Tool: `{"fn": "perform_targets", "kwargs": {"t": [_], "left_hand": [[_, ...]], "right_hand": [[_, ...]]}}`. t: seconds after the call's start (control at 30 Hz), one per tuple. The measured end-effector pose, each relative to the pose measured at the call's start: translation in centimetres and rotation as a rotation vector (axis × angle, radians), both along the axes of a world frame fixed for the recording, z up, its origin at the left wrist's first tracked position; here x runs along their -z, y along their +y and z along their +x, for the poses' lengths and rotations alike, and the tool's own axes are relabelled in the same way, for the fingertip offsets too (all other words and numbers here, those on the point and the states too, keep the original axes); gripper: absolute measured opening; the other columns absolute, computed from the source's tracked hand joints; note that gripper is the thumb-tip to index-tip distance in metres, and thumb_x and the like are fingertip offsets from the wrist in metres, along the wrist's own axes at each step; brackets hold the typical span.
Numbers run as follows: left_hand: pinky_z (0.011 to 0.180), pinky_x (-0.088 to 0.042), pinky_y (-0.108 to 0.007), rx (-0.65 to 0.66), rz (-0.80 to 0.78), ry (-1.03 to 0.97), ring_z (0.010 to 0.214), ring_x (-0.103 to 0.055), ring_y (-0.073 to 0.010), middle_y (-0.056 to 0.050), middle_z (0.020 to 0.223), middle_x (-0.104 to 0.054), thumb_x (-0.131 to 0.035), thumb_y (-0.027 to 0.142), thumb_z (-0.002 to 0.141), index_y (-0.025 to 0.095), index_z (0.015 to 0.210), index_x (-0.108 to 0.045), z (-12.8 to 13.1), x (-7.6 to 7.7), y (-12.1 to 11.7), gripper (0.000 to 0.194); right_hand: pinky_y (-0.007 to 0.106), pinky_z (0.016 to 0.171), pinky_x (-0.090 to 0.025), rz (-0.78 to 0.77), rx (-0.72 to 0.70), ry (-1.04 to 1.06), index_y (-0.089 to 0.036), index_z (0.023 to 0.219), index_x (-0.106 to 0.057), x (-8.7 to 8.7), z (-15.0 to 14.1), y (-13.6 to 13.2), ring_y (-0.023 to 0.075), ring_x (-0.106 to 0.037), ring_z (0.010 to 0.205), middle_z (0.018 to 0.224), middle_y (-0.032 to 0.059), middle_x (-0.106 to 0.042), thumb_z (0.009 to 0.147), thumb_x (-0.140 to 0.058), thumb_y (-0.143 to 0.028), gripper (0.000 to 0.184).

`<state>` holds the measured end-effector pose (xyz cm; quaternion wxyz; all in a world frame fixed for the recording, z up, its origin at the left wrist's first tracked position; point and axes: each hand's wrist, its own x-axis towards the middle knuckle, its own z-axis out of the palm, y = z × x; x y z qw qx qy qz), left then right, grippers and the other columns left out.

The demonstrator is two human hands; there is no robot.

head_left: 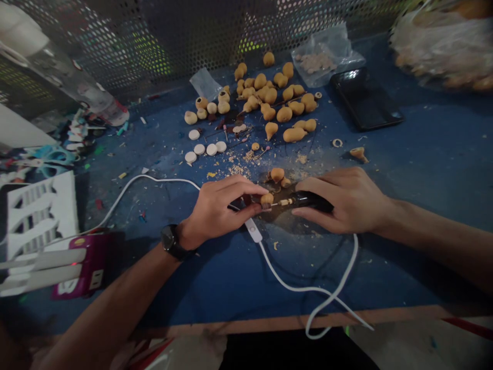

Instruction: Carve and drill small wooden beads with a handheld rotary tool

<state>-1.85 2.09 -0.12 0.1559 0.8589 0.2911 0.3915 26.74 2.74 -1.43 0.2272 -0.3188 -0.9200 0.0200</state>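
Observation:
Between the thumb and fingers of my left hand (227, 203) is a small tan gourd piece (267, 198). My right hand (342, 200) wraps round a black rotary tool (314, 201) with a brass collet. The bit at its tip meets the gourd piece, or lies right beside it; I cannot tell which. A white cord (354, 262) runs down from under my right hand. Just beyond my fingers lie another cut gourd (277, 174) and a smaller piece. A white inline switch (253, 230) rests below my left hand.
Many small gourds (285, 114) lie at the back, near white discs (211, 149) and shavings. A black phone (365, 97) and plastic bag of bits (318, 61) are at back right. On the left are a bottle (77, 77), blue scissors (54, 159) and a purple power adapter (87, 267).

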Motion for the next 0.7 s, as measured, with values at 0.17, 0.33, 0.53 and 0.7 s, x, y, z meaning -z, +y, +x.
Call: {"fn": "perform_targets", "kwargs": {"t": [0.17,0.33,0.53,0.7], "left_hand": [[0.063,-0.058,-0.018,-0.004,-0.009,0.004,0.069,-0.073,-0.0096,-0.004,0.091,-0.081,-0.081,0.027,0.093,0.019,0.106,-0.076,-0.03,0.13,-0.01,0.015],[0.062,-0.058,-0.018,0.0,-0.006,0.01,0.067,-0.072,-0.0094,-0.004,0.092,-0.081,-0.082,0.03,0.093,0.019,0.105,-0.076,0.08,0.04,-0.03,0.017],[0.063,-0.057,-0.016,0.019,0.011,0.017,0.068,-0.072,-0.0079,-0.003,0.089,-0.079,-0.083,0.028,0.092,0.017,0.104,-0.075,0.21,-0.11,-0.01,0.019],[0.065,-0.057,-0.015,0.024,0.015,0.027,0.068,-0.072,-0.0075,-0.003,0.088,-0.078,-0.084,0.029,0.09,0.015,0.104,-0.075,0.23,-0.11,-0.02,0.021]], "right_hand": [[0.035,0.057,-0.039,-0.015,-0.002,0.002,-0.021,0.101,-0.072,0.01,-0.04,-0.08,0.0225,-0.065,0.057,0.068,0.0054,-0.072,0.107,-0.047,-0.059,0.045],[0.035,0.057,-0.039,-0.013,0.003,0.006,-0.022,0.101,-0.072,0.04,-0.06,-0.1,0.0231,-0.065,0.057,0.069,0.0052,-0.073,0.107,-0.048,-0.058,0.044],[0.035,0.056,-0.039,-0.003,-0.009,0.007,-0.02,0.101,-0.072,-0.05,-0.05,-0.05,0.0229,-0.066,0.056,0.069,0.0059,-0.073,0.107,-0.048,-0.057,0.045],[0.035,0.056,-0.037,-0.005,-0.017,0.024,-0.019,0.1,-0.073,-0.06,-0.04,-0.07,0.0229,-0.065,0.055,0.067,0.0064,-0.072,0.106,-0.05,-0.056,0.044]]}}
